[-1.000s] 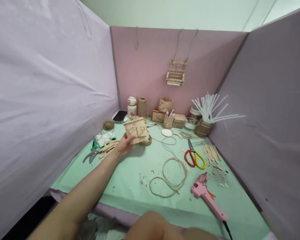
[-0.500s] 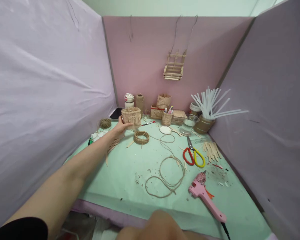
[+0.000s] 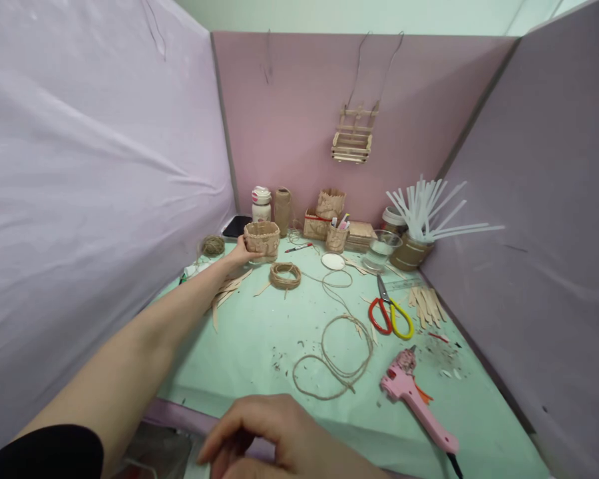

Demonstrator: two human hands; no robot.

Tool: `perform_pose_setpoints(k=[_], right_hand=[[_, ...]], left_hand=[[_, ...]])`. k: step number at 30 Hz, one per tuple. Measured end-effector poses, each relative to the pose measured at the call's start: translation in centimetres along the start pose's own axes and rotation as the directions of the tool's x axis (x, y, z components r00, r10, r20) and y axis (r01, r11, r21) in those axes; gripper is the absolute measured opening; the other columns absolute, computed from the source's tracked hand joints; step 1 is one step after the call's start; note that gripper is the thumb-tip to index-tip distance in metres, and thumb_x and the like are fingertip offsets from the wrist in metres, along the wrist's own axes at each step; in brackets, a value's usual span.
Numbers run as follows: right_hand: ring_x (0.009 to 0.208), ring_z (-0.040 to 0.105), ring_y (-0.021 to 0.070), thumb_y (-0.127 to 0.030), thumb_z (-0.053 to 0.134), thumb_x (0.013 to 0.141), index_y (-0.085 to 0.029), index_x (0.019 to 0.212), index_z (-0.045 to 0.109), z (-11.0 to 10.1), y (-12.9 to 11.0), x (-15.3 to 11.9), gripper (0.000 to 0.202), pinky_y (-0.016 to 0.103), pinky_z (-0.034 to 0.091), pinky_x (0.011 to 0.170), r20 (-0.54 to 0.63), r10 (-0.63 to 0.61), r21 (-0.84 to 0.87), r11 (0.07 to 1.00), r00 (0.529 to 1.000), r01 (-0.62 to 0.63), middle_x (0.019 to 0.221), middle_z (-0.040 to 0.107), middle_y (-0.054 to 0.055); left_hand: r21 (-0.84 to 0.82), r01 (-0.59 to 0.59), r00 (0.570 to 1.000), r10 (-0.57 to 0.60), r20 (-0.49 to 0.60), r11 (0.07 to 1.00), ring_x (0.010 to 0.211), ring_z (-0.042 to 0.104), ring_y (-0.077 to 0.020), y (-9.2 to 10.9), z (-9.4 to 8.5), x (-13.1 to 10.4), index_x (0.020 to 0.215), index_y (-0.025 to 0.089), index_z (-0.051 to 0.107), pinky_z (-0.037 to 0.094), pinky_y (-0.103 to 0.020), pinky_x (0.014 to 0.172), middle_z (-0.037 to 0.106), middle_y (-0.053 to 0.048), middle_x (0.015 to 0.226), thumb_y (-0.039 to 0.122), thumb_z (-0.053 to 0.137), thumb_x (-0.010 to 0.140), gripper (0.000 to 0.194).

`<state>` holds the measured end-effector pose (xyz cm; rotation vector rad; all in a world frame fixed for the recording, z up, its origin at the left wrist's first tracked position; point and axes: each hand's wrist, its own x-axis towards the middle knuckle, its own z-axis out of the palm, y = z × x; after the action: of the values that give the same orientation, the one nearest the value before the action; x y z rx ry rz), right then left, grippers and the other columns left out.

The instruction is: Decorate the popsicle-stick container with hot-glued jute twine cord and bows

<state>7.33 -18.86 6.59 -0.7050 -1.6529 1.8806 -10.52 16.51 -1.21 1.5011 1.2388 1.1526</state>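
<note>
Head view: left hand clamps wooden basket; right hand curls loosely open over the surface edge, room between.

L arm: reaching fwd, runs diag from bottom L corner up twd centre, nearly straight, mostly bare
L wrist: abt in line w/ arm, hardly bent
L hand: far out in front, gripping, most fingers hidden from cam
L thumb: stretched twd R, on near side of grip
R hand: low, close to body, at bottom edge of view, back turned up, loosely curled
R fingers: bent, pointing L & down
R wrist: partly cut off by frame
</note>
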Motion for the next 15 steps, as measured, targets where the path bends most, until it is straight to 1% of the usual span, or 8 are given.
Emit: perform_pose_setpoints(k=[1,2,4,6,8,12,15], right_hand=[[0.086,0.061,0.0119,-0.039,0.062,0.086,-0.020,0.107,0.067,-0.4,-1.5,0.6,0.030,0.022,0.046,0.077,-0.071,-0.010,-0.059,0.998,0.997,0.006,0.088,0.066,0.000],[0.086,0.060,0.0120,-0.036,0.063,0.085,-0.020,0.105,0.068,-0.7,-2.3,0.8,0.026,0.022,0.046,0.078,-0.139,-0.014,-0.127,0.992,0.990,-0.004,0.088,0.066,-0.001],[0.088,0.059,0.0121,-0.031,0.064,0.084,-0.021,0.102,0.068,-1.1,-2.2,0.5,0.021,0.022,0.044,0.080,-0.235,-0.024,-0.268,0.962,0.972,-0.042,0.089,0.066,-0.001],[0.088,0.059,0.0118,-0.029,0.065,0.084,-0.023,0.102,0.067,-1.7,-1.3,-0.3,0.019,0.022,0.043,0.081,-0.285,-0.021,-0.378,0.921,0.958,-0.092,0.090,0.066,-0.002],[0.086,0.059,0.0118,-0.027,0.064,0.085,-0.023,0.101,0.066,-2.6,-0.9,-1.1,0.017,0.022,0.042,0.080,-0.322,-0.011,-0.457,0.877,0.947,-0.146,0.090,0.066,-0.002],[0.086,0.059,0.0128,-0.027,0.059,0.088,-0.023,0.100,0.063,-4.6,-1.4,-2.1,0.013,0.024,0.042,0.078,-0.412,-0.003,-0.537,0.809,0.911,-0.240,0.093,0.066,-0.001],[0.088,0.059,0.0133,-0.031,0.056,0.090,-0.024,0.103,0.061,-5.9,-1.8,-2.6,0.015,0.025,0.042,0.078,-0.459,-0.007,-0.577,0.763,0.888,-0.292,0.094,0.066,-0.001]], left_hand=[[-0.001,-0.009,1.000,0.009,-0.013,1.000,0.125,0.051,-0.0284,0.0,0.0,0.1,0.118,0.022,0.035,0.042,-0.048,0.105,0.050,-0.016,0.131,0.012,0.085,0.056,0.080],[-0.001,-0.022,0.999,0.022,-0.030,1.000,0.124,0.051,-0.0283,-0.1,-0.1,0.1,0.118,0.022,0.035,0.042,-0.048,0.105,0.051,-0.015,0.130,0.013,0.084,0.056,0.079],[-0.003,-0.064,0.995,0.063,-0.083,0.998,0.123,0.052,-0.0285,-0.4,-0.3,0.3,0.117,0.023,0.036,0.042,-0.049,0.104,0.052,-0.014,0.128,0.013,0.083,0.057,0.077],[-0.006,-0.100,0.987,0.098,-0.129,0.995,0.124,0.051,-0.0283,-0.9,-0.6,0.6,0.117,0.023,0.036,0.042,-0.048,0.104,0.052,-0.014,0.128,0.013,0.083,0.057,0.077],[0.005,-0.097,0.984,0.097,-0.149,0.995,0.125,0.050,-0.0280,-1.5,-1.1,0.7,0.118,0.022,0.035,0.041,-0.047,0.106,0.050,-0.015,0.131,0.014,0.084,0.056,0.080],[0.051,-0.036,0.985,0.044,-0.165,0.998,0.126,0.048,-0.0283,-2.0,-1.8,0.7,0.119,0.017,0.036,0.038,-0.044,0.107,0.048,-0.019,0.135,0.014,0.086,0.050,0.085],[0.038,-0.014,0.979,0.021,-0.203,0.999,0.125,0.048,-0.0300,-1.4,-1.6,0.4,0.117,0.017,0.039,0.038,-0.046,0.106,0.049,-0.019,0.135,0.011,0.087,0.045,0.086]])
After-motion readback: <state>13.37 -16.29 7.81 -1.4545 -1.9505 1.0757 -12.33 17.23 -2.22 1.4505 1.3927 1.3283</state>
